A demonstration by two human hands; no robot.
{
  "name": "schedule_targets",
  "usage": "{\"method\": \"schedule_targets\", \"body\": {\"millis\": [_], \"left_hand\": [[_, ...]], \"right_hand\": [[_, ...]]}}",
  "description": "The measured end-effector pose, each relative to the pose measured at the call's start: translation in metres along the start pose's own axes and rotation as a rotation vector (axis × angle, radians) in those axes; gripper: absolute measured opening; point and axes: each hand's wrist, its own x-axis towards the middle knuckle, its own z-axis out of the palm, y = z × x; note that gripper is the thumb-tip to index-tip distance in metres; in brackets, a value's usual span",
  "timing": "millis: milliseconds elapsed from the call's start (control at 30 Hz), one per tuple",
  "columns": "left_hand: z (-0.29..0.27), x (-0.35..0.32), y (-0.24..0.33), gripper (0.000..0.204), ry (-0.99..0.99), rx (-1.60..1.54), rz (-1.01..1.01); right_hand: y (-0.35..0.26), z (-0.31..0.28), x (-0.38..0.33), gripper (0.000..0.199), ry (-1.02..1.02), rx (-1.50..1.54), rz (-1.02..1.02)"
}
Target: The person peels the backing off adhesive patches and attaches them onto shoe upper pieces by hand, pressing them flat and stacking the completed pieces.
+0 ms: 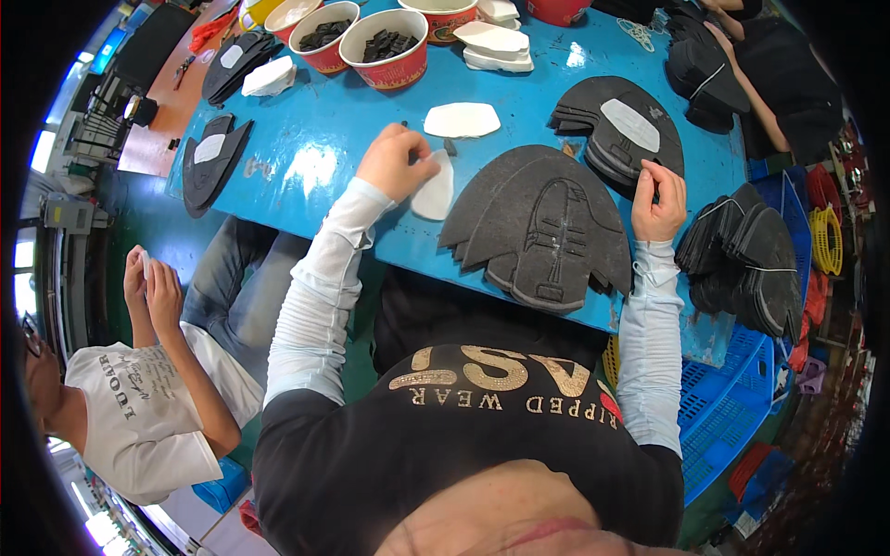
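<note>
My left hand (397, 165) is closed, thumb and fingertips on the edge of a white oval sheet (434, 189) near the table's front edge. Beside that sheet lies a small dark piece (450, 146). A second white sheet (462, 120) lies flat farther back. In front of me sits a fanned stack of black sole-shaped pieces (547, 227), the top one with raised line patterns. My right hand (659, 202) has its fingers curled together at the near edge of another black stack (607, 107), which bears a white patch (630, 126). What those fingertips hold, if anything, is hidden.
Paper tubs (383, 72) with small black pieces stand at the back, near white sheet stacks (494, 46). Tied black bundles (746, 255) lie right, above a blue crate (728, 385). One person (153, 408) sits left; another's arm (756, 102) reaches in at far right.
</note>
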Motion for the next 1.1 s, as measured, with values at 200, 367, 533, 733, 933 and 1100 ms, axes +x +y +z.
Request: {"method": "schedule_targets", "body": {"millis": [200, 367, 533, 733, 933, 1100], "left_hand": [[-0.013, -0.025, 0.029, 0.023, -0.052, -0.691, -0.060], [-0.032, -0.054, 0.101, 0.036, -0.278, -0.928, 0.082], [-0.027, -0.053, 0.109, 0.041, -0.368, -0.953, 0.090], [-0.019, -0.057, 0.120, 0.039, -0.022, -0.583, 0.201], [0.005, -0.069, 0.137, 0.040, 0.105, -0.694, 0.347], [0.027, -0.072, 0.135, 0.031, 0.110, -0.922, 0.194]], "right_hand": [[-0.016, -0.017, 0.004, 0.014, 0.117, 0.022, 0.054], [-0.145, -0.046, 0.030, 0.027, -0.498, 0.882, 0.407], [-0.159, -0.045, 0.025, 0.025, -0.706, 1.229, 0.708], [-0.154, -0.043, 0.014, 0.022, -0.525, 1.262, 0.847], [-0.180, -0.039, 0.001, 0.024, -0.287, 1.312, 0.748], [-0.178, -0.034, -0.009, 0.020, -0.247, 1.396, 0.795]]}}
